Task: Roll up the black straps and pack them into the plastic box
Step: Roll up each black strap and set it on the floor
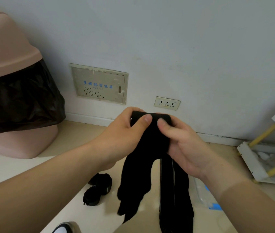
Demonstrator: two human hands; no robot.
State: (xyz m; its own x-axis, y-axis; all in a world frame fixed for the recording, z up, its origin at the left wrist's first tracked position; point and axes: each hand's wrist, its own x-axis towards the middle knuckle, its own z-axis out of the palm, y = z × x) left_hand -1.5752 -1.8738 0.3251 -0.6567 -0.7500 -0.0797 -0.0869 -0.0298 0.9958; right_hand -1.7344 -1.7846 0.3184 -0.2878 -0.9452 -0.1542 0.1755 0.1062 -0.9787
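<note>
Black fabric of the strap (150, 142) is folded over at the top, and I see it pinched from both sides: the left hand (120, 132) has its thumb on the front and fingers curled behind, and the right hand (184, 145) grips just beside it, the two thumbs near each other. Below the fingers the strap's loose ends hang down. Well below the left fingers two rolled straps (99, 187) lie touching on the floor, and under the right wrist part of the clear plastic box (206, 197) shows.
</note>
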